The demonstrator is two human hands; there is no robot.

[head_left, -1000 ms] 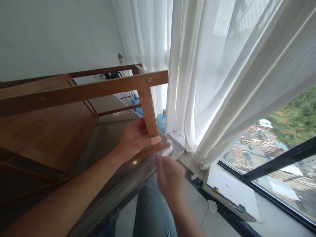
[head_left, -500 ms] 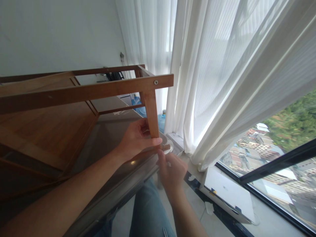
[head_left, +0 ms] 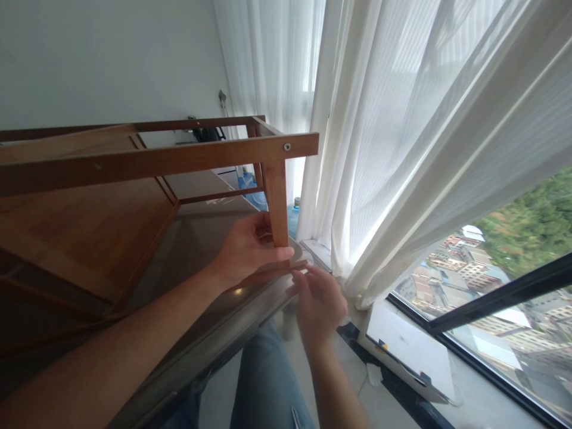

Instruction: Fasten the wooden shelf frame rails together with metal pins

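Observation:
A brown wooden furniture frame (head_left: 214,156) with flat panels rests on the table. My left hand (head_left: 243,241) is closed around the lower part of its short wooden crosspiece (head_left: 277,205), thumb laid across the front near the bottom. Just below and right of that thumb, my right hand (head_left: 320,301) is curled at the joint with the lower rail, fingertips pinched together. Whatever those fingertips hold is too small and blurred to make out. A round metal bolt head (head_left: 287,146) shows at the upper joint, above both hands.
The dark glossy table (head_left: 196,238) lies under the frame, its edge close to my legs. White curtains (head_left: 357,149) hang beyond the hands. Blue water bottles (head_left: 292,221) stand behind the frame. A white box (head_left: 409,351) sits by the window on the right.
My right hand has shifted slightly right and turned at the lower joint, its fingers still pinched. The left hand keeps its hold on the crosspiece. The view has shifted slightly.

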